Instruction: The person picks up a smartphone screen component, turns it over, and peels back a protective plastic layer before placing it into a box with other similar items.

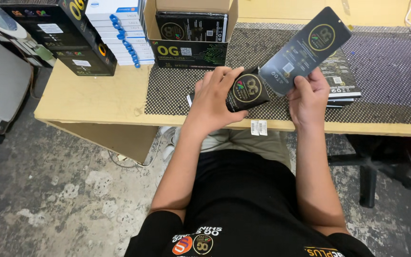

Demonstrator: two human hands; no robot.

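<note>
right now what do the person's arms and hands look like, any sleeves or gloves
Both arms are bare from the upper arm down: the left hand and right hand wear no gloves, and no rings, watch or bands show. The only clothing at the arms is the short sleeves of a black t-shirt, which has small orange, white and gold printed emblems near its lower edge in the head view.

Black sleeve w/ gold emblem (248,89) in left hand; black flat pack (304,50) in right; open carton (192,33) behind; white barcode stickers (259,127) on bench edge.
</note>
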